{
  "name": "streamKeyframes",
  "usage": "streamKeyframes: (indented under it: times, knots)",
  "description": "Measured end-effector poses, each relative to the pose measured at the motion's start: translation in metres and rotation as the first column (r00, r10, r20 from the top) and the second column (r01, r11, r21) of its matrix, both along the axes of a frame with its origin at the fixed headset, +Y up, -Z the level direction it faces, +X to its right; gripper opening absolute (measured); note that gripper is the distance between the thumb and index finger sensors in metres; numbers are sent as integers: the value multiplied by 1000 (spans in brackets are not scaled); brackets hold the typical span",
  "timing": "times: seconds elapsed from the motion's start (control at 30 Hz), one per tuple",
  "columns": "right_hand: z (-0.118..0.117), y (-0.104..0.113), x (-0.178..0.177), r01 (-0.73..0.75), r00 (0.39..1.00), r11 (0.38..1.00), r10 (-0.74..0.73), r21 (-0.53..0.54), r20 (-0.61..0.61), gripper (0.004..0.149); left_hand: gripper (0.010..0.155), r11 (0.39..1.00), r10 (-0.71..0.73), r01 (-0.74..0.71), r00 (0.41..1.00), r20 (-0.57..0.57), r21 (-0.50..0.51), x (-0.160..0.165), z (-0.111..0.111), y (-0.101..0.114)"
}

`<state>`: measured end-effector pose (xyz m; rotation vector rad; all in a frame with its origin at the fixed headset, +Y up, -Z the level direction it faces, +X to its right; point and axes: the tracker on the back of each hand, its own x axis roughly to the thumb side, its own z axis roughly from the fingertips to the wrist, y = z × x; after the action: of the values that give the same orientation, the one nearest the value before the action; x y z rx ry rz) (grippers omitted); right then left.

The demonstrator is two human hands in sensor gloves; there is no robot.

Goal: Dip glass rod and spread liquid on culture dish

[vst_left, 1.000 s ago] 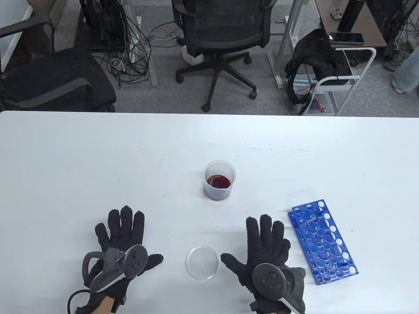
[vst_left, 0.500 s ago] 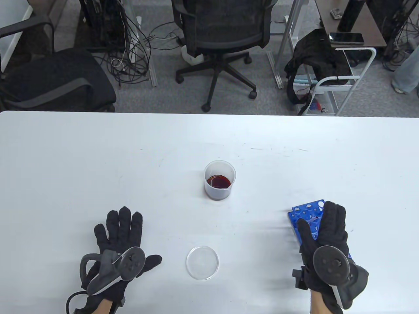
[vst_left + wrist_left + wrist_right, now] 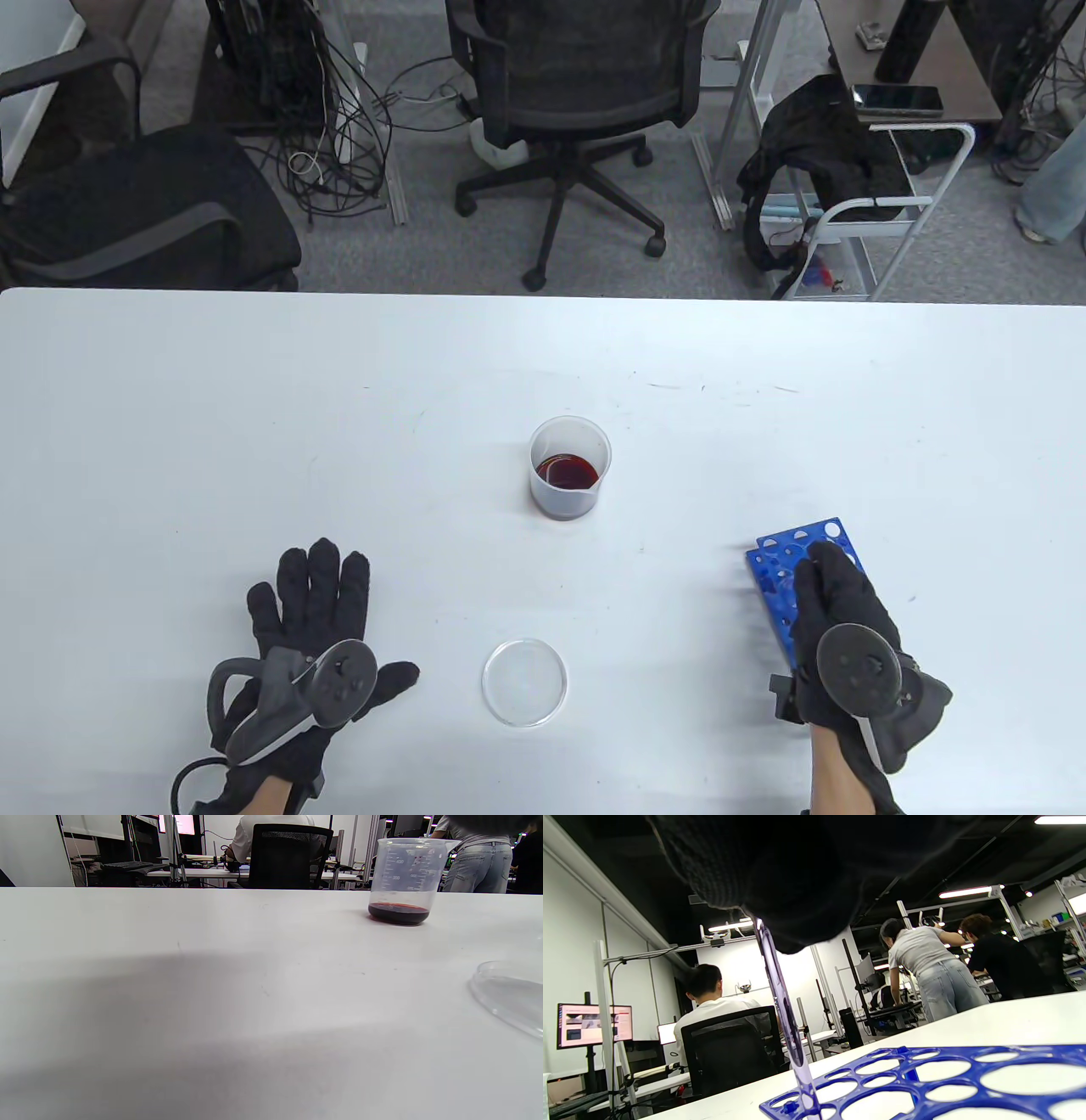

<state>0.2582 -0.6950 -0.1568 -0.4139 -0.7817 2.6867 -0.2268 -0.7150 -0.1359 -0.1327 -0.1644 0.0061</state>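
A clear beaker [image 3: 570,469] with dark red liquid stands mid-table; it also shows in the left wrist view [image 3: 403,882]. An empty clear culture dish [image 3: 524,682] lies near the front, between my hands, and at the right edge of the left wrist view [image 3: 509,997]. My right hand [image 3: 819,573] is curled over the near end of the blue rack [image 3: 802,542]. In the right wrist view its fingers [image 3: 780,878] grip the top of the glass rod [image 3: 782,1005], which stands tilted in a hole of the rack [image 3: 925,1077]. My left hand [image 3: 322,586] rests flat, fingers spread, left of the dish.
The white table [image 3: 254,424] ends at a far edge, with office chairs [image 3: 585,93] and a cart [image 3: 857,221] behind it. The rack lies at the front right.
My right hand moved right from beside the dish to the rack, then curled its fingers down and took hold of the rod. My left hand has barely moved.
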Motion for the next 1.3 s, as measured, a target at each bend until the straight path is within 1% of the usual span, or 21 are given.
streamKeyframes:
  times: [0.13,0.23,0.57,0.77,0.87,1.07,1.17,1.3]
  knots:
    - [0,2,0,-33,999,999,33,-1,-9,42,116,1000,-4,4,1000,2,-1,1,0,0]
    - [4,8,2,-31,999,999,32,29,-9,41,116,1000,-5,5,1000,0,-2,1,0,0]
    - [14,35,-2,-69,997,995,70,73,-12,41,116,1000,-6,6,1000,-1,-8,0,0,0]
    - [21,48,-5,-62,998,993,65,105,-23,41,116,1000,-8,8,1000,5,-16,1,0,0]
    - [26,57,-11,-56,997,990,62,133,-46,41,116,1000,-6,6,1000,9,-16,2,0,0]
    - [39,76,-40,-22,988,978,54,208,-146,41,116,1000,-3,3,1000,21,-10,3,2,0]
    - [47,85,-63,9,974,969,47,247,-223,41,116,1000,-4,5,1000,24,-10,4,2,0]
    - [56,97,-97,61,939,955,44,289,-342,41,116,1000,-2,2,999,32,-8,5,3,0]
